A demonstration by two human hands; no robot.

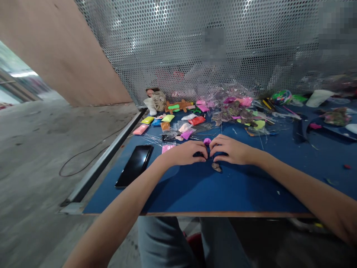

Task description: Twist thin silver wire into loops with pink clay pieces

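My left hand [192, 152] and my right hand [230, 149] meet over the blue table [178, 193], their fingers curled and fingertips almost touching. Whatever sits between the fingertips is too small to make out. Just beyond them lies a small purple lump of what looks like modelling clay [207, 141]. A brownish-grey lump [216, 167] rests on the table on the near side of my right fingertips. To the left of my left hand is a pink packet [167, 148], partly covered by the hand and wrist.
A black phone [134, 166] lies at left. Farther back are thin wires [150, 139], a red clay packet [196, 120], a yellow packet [168, 118] and a heap of plastic bags and clay [231, 108]. A white cup [319, 98] lies tipped at right. Perforated metal sheeting [178, 48] stands behind.
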